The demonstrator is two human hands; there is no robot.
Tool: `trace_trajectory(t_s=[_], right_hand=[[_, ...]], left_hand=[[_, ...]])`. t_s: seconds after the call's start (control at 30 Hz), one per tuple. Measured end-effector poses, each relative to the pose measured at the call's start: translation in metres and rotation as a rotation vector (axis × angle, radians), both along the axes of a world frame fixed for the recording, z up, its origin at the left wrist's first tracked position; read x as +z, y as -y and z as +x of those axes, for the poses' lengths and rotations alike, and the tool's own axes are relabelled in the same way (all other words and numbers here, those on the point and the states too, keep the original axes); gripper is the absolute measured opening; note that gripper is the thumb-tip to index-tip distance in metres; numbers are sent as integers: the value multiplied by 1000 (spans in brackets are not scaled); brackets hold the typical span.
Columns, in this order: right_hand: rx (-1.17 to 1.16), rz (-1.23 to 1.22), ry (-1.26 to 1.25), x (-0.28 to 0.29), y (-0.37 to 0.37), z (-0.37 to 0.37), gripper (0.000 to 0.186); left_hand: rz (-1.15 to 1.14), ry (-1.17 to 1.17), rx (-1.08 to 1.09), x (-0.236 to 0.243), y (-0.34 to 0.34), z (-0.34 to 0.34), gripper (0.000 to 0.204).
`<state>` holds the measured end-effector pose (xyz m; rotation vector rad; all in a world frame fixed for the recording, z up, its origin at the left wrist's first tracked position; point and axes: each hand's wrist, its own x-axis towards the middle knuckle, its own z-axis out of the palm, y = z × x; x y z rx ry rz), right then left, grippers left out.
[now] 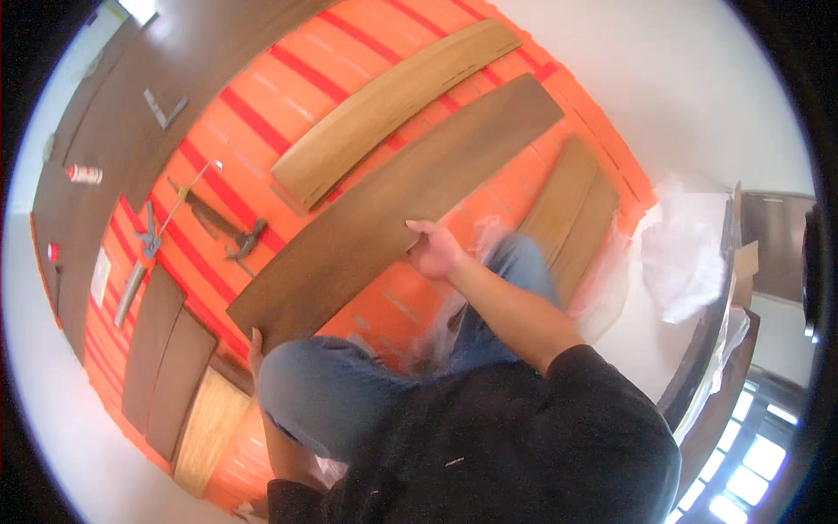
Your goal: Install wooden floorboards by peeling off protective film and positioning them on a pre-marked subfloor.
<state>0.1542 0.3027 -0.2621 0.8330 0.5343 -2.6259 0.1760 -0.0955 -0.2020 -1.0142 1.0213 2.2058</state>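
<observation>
Far up and left of the left hand, on the dark wood floor, a white bottle with red at one end. Less far up and left, a caulking gun on the red-striped orange sheet. Just left of that hand, two dark brown planks; below them, a pale plank. Above the hand, a claw hammer. At the left hand itself, thumb touching the near left corner of the long brown floor plank, fingers hidden, so impossible to tell how firmly closed. From there up past the right hand, the plank's full slanting length, with a lighter brown plank beyond. At the right hand, a narrow pinch on the near long edge, thumb on top. Probably stiff, light enough for two hands, smooth and a little slippery, with vulnerable edges and corners; best held by opposite ends or well-spaced edge points. Right of the right hand, light brown planks, then crumpled clear plastic wrap.
</observation>
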Motion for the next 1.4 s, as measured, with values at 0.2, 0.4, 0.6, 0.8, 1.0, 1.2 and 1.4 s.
trace_trajectory(t_s=[0.2,0.4,0.6,0.8,1.0,1.2,1.4], right_hand=[[-118,417,12,4,-56,-105,52],[430,2269,-25,21,-159,-51,49],[476,2325,716,32,-281,115,76],[596,1823,1074,15,-299,228,101],[596,1700,1117,-43,-248,221,103],[541,1712,1003,-52,-263,248,66],[612,1717,904,-61,-243,324,31]], left_hand=[[25,-305,47,-59,-54,-102,53],[173,-489,-100,-86,-114,-204,47],[158,-399,-118,-117,-142,-237,46],[-427,-556,-478,-142,-125,-255,53],[-1498,-717,-924,-112,-70,-254,44],[-1317,-800,-1016,-94,-58,-212,39],[-981,-560,-1185,-134,-53,-147,42]])
